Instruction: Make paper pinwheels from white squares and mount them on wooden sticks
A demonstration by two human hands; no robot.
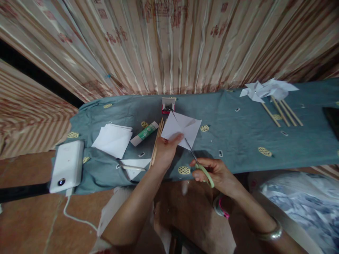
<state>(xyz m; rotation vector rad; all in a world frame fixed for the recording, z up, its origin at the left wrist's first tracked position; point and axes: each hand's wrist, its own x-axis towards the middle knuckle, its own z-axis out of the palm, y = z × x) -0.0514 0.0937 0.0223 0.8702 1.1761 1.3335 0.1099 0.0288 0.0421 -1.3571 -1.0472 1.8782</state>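
Note:
A square sheet of white paper (192, 126) with a slit toward its middle is pinched in my left hand (167, 152), thumb on top. My right hand (212, 173) grips a pair of scissors (203, 170) by its light green handles. The blades reach the paper's lower right part, just right of my left thumb. Wooden sticks (156, 144) lie under and beside my left hand. Behind the paper stands a small open red and white box (168, 106) with dark small pieces inside.
A glue stick (144, 133), a stack of white paper (113, 139) and a white power bank (66, 166) with a cable lie to the left. Paper pinwheels (267, 90) on sticks rest at the right. A striped curtain (169, 46) hangs behind the cloth-covered table (238, 141).

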